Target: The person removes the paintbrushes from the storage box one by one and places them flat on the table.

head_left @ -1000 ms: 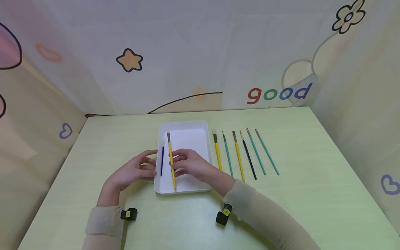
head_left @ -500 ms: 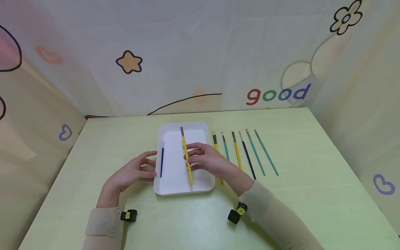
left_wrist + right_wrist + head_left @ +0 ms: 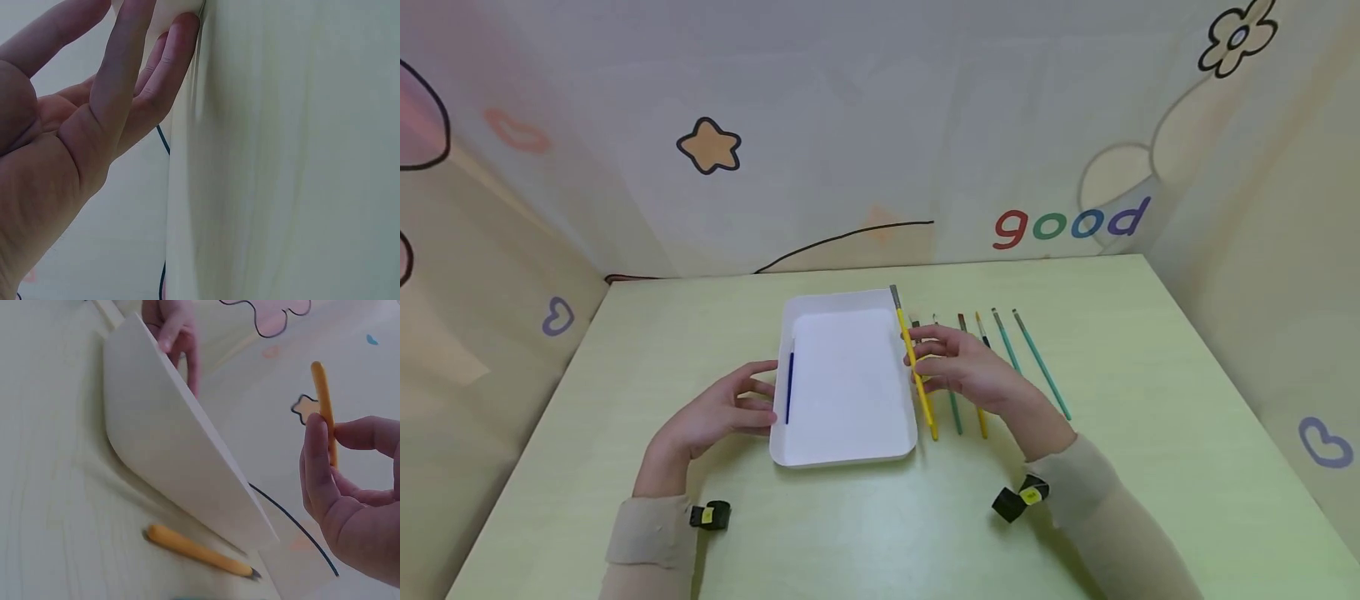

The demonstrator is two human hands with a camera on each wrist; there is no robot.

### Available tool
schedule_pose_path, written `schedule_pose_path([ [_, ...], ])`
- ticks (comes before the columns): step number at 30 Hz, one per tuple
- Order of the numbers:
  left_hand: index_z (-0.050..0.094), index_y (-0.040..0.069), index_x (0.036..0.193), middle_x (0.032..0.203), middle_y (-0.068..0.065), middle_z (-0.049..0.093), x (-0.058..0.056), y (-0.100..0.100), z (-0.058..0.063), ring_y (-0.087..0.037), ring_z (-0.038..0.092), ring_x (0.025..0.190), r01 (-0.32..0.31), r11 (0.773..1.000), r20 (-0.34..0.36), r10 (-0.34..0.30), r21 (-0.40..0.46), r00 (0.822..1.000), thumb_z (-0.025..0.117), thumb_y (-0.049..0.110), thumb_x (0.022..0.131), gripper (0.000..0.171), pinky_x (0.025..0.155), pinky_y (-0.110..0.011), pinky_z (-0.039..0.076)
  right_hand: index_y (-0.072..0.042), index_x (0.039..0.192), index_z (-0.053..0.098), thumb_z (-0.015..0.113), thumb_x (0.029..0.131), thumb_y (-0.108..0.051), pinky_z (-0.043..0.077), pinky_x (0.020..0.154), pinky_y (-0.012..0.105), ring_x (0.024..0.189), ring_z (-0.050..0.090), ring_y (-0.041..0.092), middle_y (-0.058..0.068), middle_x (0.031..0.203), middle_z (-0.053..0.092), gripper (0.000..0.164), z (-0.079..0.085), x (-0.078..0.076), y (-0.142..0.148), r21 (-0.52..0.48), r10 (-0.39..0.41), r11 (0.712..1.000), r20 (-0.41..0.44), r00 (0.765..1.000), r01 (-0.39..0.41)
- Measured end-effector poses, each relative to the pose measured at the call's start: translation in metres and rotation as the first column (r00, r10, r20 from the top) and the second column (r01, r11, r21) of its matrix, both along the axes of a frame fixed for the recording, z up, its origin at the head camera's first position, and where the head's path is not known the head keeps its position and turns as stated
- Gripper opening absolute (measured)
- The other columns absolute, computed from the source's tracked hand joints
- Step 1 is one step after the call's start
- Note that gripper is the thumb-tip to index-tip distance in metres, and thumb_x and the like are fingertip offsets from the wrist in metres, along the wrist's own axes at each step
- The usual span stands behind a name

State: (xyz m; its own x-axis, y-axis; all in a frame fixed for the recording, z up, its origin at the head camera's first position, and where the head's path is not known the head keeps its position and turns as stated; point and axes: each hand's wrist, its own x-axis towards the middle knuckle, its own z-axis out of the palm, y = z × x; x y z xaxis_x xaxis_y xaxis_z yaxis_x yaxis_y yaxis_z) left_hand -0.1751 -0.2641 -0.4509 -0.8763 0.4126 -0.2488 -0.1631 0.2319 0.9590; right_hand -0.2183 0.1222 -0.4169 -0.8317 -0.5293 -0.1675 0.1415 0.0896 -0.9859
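Observation:
My right hand (image 3: 966, 367) pinches a yellow-handled paintbrush (image 3: 905, 325) between thumb and fingers, over the right rim of a white tray (image 3: 850, 383). That brush (image 3: 322, 387) is raised off the table in the right wrist view. The left hand (image 3: 726, 408) rests its fingertips along the tray's left side, fingers spread and slightly bent. Its fingers touch the tray wall in the left wrist view, where the hand (image 3: 69, 137) grips nothing visible in its palm. Inside the tray, along the left wall, lies a thin blue brush (image 3: 790, 387).
Right of the tray several brushes lie in a row, partly hidden by the right hand: yellow-handled ones such as this brush (image 3: 200, 553), a dark blue brush (image 3: 982, 330) and teal ones, the outermost teal brush (image 3: 1042, 367) farthest right. Printed cloth walls surround the table (image 3: 1150, 500).
My right hand has carried the yellow-handled brush rightward, from above the tray's left half to its right rim. The left hand has stayed at the tray's left side.

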Motion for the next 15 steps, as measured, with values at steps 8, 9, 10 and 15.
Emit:
schedule_pose_path([
  [8, 0.032, 0.002, 0.157, 0.136, -0.030, 0.049, -0.001, 0.000, -0.001, -0.037, 0.063, 0.113, -0.015, 1.000, -0.005, 0.015, 0.013, 1.000, 0.073, -0.003, 0.091, 0.078, 0.090, -0.043, 0.059, 0.004, 0.151, 0.040, 0.062, 0.099, -0.001, 0.059, 0.085, 0.033, 0.106, 0.063, 0.030, 0.020, 0.120, 0.055, 0.057, 0.008, -0.004, 0.035, -0.021, -0.069, 0.997, -0.016, 0.997, 0.069],
  [9, 0.032, 0.002, 0.157, 0.136, -0.029, 0.049, -0.001, 0.000, -0.002, -0.037, 0.062, 0.114, -0.016, 1.000, -0.006, 0.016, 0.016, 1.000, 0.073, -0.003, 0.091, 0.078, 0.090, -0.043, 0.059, 0.004, 0.151, 0.039, 0.062, 0.099, -0.001, 0.059, 0.086, 0.033, 0.106, 0.064, 0.029, 0.020, 0.121, 0.056, 0.056, 0.009, -0.005, 0.039, -0.017, -0.080, 0.997, -0.024, 0.997, 0.080],
  [10, 0.032, 0.002, 0.157, 0.136, -0.029, 0.049, -0.001, 0.000, -0.002, -0.038, 0.062, 0.115, -0.018, 1.000, -0.007, 0.018, 0.019, 1.000, 0.073, -0.003, 0.090, 0.078, 0.090, -0.043, 0.059, 0.004, 0.151, 0.040, 0.062, 0.100, -0.002, 0.059, 0.086, 0.032, 0.104, 0.064, 0.027, 0.019, 0.120, 0.056, 0.056, 0.010, -0.006, 0.043, -0.014, -0.091, 0.996, -0.033, 0.995, 0.091],
  [15, 0.033, 0.001, 0.156, 0.136, -0.029, 0.048, -0.002, 0.000, -0.003, -0.038, 0.061, 0.117, -0.022, 0.999, -0.001, 0.022, 0.032, 1.000, 0.075, -0.003, 0.089, 0.079, 0.090, -0.043, 0.059, 0.003, 0.152, 0.038, 0.062, 0.101, -0.002, 0.059, 0.086, 0.032, 0.101, 0.067, 0.024, 0.021, 0.122, 0.055, 0.057, 0.014, -0.010, 0.062, 0.011, -0.132, 0.991, -0.073, 0.989, 0.133],
])
